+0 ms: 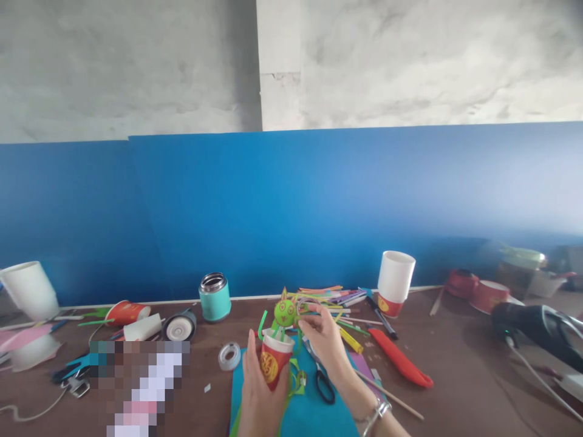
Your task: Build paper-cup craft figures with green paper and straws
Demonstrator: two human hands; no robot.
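My left hand (262, 388) is wrapped round a red paper cup (276, 359) with a white rim and a yellow print, held over a teal sheet (325, 419). Out of the cup stands a green ball figure (285, 313) with a drawn face and pointed ears, on green straw-like legs. A bent green straw (263, 323) sticks up at the cup's left. My right hand (322, 335) has its fingertips bent together at the figure's right side; what they pinch is too small to make out. Black-handled scissors (324, 385) lie under my right hand.
Behind my hands lie several coloured sticks and pens (348, 297). A tape roll (229, 356) and teal flask (215, 298) stand left; a white-and-red cup stack (395, 282) and red pouch (401, 359) are right. A black device (532, 331) with a cable sits far right.
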